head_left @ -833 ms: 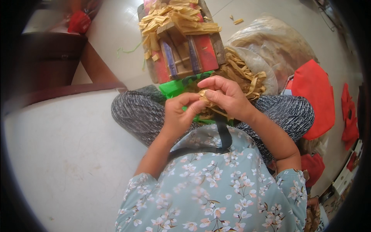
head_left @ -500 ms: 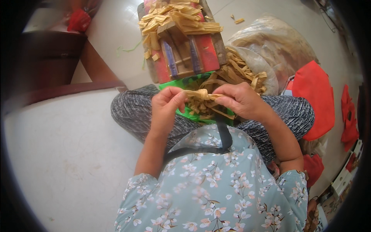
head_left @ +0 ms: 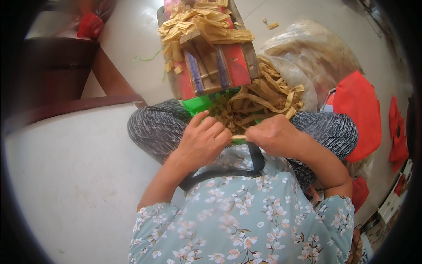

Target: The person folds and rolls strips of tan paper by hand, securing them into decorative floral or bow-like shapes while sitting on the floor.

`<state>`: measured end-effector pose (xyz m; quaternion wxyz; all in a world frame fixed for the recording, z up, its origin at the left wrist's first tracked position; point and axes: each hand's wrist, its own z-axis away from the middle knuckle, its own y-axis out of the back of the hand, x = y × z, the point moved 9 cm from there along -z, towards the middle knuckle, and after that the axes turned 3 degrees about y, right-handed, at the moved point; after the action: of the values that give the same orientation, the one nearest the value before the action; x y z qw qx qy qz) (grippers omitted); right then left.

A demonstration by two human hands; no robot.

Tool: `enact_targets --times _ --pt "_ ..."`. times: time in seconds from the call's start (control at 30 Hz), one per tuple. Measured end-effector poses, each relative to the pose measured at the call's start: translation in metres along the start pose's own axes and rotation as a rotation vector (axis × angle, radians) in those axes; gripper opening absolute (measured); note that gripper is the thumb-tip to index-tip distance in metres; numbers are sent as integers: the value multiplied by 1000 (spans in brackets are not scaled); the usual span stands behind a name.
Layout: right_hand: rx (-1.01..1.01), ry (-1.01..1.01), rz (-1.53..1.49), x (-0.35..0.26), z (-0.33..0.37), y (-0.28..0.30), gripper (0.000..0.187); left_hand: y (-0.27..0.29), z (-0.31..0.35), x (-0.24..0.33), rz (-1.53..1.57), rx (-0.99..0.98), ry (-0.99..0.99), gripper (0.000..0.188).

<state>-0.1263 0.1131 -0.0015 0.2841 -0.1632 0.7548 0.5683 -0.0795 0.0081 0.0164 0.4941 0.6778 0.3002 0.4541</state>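
- Glossy pale tiled floor (head_left: 136, 31) beyond, with a bulging translucent plastic sack (head_left: 325, 46) and a bright red bag (head_left: 356, 116) to the right.
- Ahead of the lap, a worn wooden stand with red and purple panels (head_left: 238, 66), heaped with short flat yellow pieces (head_left: 195, 24).
- Nearer, tangled tan ribbons (head_left: 263, 96) beside bright green plastic (head_left: 196, 104).
- Between left hand (head_left: 204, 140) and right hand (head_left: 273, 135), low over the lap: a narrow pale-yellow strip (head_left: 238, 137).
- Fingers of both hands curled, pinching its ends; exact fingertip contact hidden.
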Motion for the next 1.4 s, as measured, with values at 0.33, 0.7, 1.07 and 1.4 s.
enact_targets --times 0.33,0.7,1.07,1.4 --pt "358 8 235 29 -39 59 6 50 -10 -67 226 245 246 16" --pt "374 14 350 94 -101 68 8 57 -38 -138 191 441 420 12" --pt "294 65 379 40 -40 53 21 59 10 -94 277 503 393 16" --pt "437 243 444 10 -34 53 15 -34 18 -55 1791 24 721 28"
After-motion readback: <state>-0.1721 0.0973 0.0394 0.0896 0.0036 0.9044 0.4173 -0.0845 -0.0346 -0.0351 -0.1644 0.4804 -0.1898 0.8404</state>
